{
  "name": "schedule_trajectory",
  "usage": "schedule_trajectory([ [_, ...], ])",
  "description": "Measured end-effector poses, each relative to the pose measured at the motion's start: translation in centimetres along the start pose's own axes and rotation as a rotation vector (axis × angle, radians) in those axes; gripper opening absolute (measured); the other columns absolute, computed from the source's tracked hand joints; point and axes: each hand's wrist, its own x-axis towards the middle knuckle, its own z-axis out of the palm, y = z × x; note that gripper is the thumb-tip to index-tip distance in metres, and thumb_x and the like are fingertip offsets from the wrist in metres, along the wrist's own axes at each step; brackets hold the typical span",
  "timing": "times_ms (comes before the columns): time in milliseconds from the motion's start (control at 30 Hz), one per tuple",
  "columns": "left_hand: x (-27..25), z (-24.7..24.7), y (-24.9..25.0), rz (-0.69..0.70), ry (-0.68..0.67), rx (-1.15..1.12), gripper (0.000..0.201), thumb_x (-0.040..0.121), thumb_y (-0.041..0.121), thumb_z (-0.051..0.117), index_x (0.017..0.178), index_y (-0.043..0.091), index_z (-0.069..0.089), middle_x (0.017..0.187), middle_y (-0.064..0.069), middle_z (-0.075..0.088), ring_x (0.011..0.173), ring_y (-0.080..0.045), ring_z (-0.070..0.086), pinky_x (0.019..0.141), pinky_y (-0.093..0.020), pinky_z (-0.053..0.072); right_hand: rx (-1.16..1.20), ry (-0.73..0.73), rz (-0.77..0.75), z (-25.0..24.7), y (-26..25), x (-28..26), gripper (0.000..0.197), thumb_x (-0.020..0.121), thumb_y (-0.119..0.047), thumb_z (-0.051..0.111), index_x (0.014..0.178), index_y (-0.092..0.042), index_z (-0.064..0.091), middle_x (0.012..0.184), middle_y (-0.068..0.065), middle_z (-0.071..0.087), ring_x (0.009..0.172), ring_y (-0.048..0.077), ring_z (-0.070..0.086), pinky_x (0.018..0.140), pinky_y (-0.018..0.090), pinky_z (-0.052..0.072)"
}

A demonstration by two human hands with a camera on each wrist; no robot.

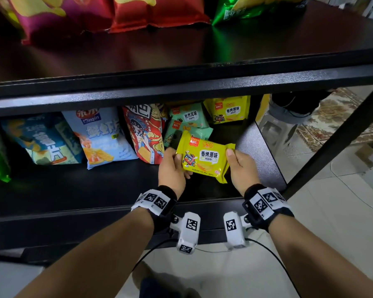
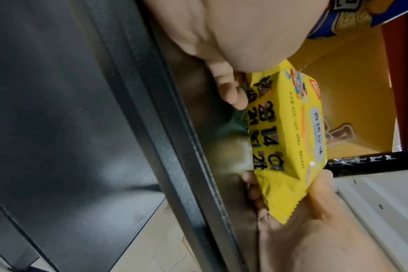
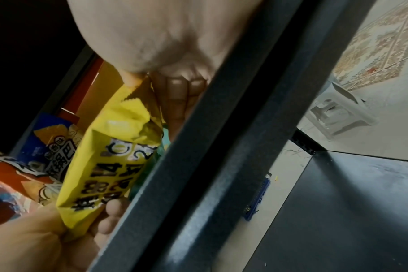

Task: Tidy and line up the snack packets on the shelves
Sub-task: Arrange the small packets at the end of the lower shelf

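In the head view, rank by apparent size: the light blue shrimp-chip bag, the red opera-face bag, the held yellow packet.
1. light blue shrimp-chip bag
2. red opera-face bag, partly hidden
3. yellow packet, smallest though nearest, gripped by both hands.

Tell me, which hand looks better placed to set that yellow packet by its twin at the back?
Probably the right hand. It grips the yellow packet's right end, on the side where the matching yellow packet stands at the shelf's back right. The left hand holds the other end.

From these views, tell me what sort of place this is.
Probably a room at home set up like a shop: a black metal shelf stocked with snack packets, beside a patterned rug and tiled floor.
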Motion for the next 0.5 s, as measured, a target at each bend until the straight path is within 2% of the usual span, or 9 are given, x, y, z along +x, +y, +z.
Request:
schedule_trajectory([
  [100,0.1,0.0,0.1,-0.028,0.021,-0.038,0.026,0.109,0.015,0.031,0.087,0.025,0.041,0.068,-0.001,0.056,0.047,-0.006,0.056,0.048,-0.026,0.05,-0.008,-0.065,0.0,-0.1,-0.1,-0.3,0.04,0.103,-0.025,0.045,0.085,0.007,0.061,0.084,0.024,0.067,0.08,0.039,0.06,0.078,0.046,0.046],
  [200,0.2,-0.1,0.2,-0.059,0.022,-0.143,0.021,0.109,0.014,0.03,0.093,0.015,0.042,0.076,0.0,0.055,0.054,-0.011,0.059,0.052,-0.032,0.057,-0.021,-0.076,-0.015,-0.1,-0.3,-0.6,0.04,0.103,-0.018,0.047,0.077,0.01,0.057,0.077,0.029,0.061,0.074,0.041,0.056,0.074,0.049,0.044],
  [267,0.2,-0.2,0.1,-0.051,0.002,-0.177,0.02,0.11,0.015,0.03,0.095,0.012,0.042,0.083,0.0,0.057,0.062,-0.007,0.063,0.055,-0.03,0.059,-0.045,-0.046,0.001,-0.1,-0.4,-0.6,0.036,0.102,-0.013,0.046,0.073,0.007,0.054,0.073,0.027,0.058,0.071,0.04,0.053,0.071,0.047,0.043],
  [333,0.1,-0.3,0.3,-0.025,-0.038,-0.188,0.021,0.11,0.016,0.03,0.094,0.014,0.043,0.087,0.0,0.059,0.066,-0.003,0.066,0.057,-0.026,0.059,-0.08,0.027,0.03,0.2,-0.3,-0.6,0.033,0.102,-0.013,0.043,0.075,-0.002,0.057,0.072,0.017,0.058,0.072,0.035,0.052,0.07,0.044,0.042],
  [433,-0.2,-0.1,0.8,-0.024,-0.088,-0.173,0.023,0.11,0.019,0.029,0.093,0.021,0.045,0.085,-0.005,0.063,0.059,-0.012,0.066,0.053,-0.026,0.057,-0.144,0.133,0.046,0.7,-0.2,-0.6,0.034,0.104,-0.019,0.037,0.089,-0.004,0.062,0.078,0.017,0.066,0.077,0.037,0.061,0.074,0.045,0.048],
  [500,-0.3,0.0,1.1,-0.043,-0.095,-0.158,0.024,0.11,0.02,0.029,0.092,0.023,0.045,0.076,-0.006,0.059,0.05,-0.016,0.061,0.045,-0.027,0.051,-0.137,0.155,0.053,1.0,-0.1,-0.6,0.037,0.105,-0.024,0.032,0.088,-0.007,0.06,0.068,0.015,0.067,0.068,0.036,0.065,0.074,0.049,0.051],
])
